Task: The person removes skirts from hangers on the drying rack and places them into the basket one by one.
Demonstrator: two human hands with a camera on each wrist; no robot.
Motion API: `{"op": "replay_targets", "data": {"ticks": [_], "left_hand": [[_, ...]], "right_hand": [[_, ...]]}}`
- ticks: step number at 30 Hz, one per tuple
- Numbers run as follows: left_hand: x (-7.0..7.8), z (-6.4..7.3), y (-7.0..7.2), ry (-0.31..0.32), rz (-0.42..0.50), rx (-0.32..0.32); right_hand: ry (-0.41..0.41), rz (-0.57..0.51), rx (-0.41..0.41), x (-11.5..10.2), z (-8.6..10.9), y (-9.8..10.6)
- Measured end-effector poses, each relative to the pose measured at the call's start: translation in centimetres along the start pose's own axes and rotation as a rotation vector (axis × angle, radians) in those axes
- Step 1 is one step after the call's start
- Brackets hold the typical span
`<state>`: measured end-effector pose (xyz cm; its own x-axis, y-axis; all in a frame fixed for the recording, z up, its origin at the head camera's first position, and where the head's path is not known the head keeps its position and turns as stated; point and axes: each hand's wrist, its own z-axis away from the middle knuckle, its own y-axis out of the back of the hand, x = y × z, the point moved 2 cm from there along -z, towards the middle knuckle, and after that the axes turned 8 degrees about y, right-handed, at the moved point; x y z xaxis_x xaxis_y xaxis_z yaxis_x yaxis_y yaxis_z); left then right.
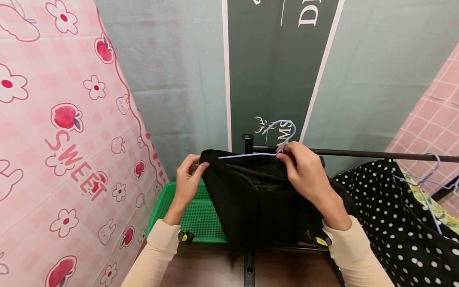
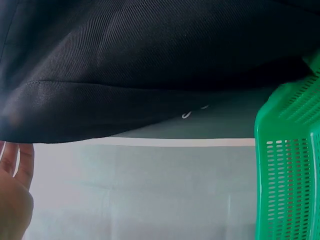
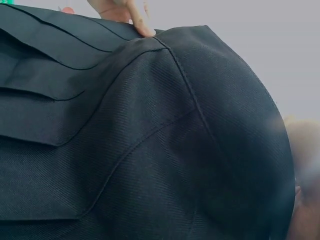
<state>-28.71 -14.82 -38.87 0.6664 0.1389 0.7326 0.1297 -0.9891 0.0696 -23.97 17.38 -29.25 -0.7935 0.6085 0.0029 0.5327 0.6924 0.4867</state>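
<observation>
A black pleated skirt (image 1: 265, 211) hangs between my two hands, its upper edge spread over a light blue wire hanger (image 1: 247, 155). My left hand (image 1: 187, 179) pinches the skirt's top corner at the hanger's left end, thumb in front. My right hand (image 1: 308, 171) grips the hanger just below its hook, which points upward. Part of the hanger is hidden inside the skirt. Dark cloth (image 2: 150, 60) fills the upper left wrist view, with my left fingers at its edge. Pleats and seams of the skirt (image 3: 140, 125) show in the right wrist view.
Behind the skirt runs a black rack rail (image 1: 376, 154). On its right hangs a black polka-dot garment (image 1: 398, 215) on a similar hanger, with a yellow floral cloth (image 1: 444, 213) behind. A green plastic basket (image 1: 160, 203) sits at lower left, beside a pink printed curtain (image 1: 89, 159).
</observation>
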Motion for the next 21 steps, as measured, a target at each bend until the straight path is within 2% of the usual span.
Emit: {"op": "replay_targets", "data": {"ticks": [14, 21], "left_hand": [[-0.2, -0.8, 1.6, 0.001, -0.084, 0.066], [-0.4, -1.0, 2.3, -0.029, -0.086, 0.106]], "right_hand": [[0.02, -0.031, -0.004, -0.1, -0.5, -1.5], [0.013, -0.077, -0.031, -0.3, -0.8, -2.2]]}}
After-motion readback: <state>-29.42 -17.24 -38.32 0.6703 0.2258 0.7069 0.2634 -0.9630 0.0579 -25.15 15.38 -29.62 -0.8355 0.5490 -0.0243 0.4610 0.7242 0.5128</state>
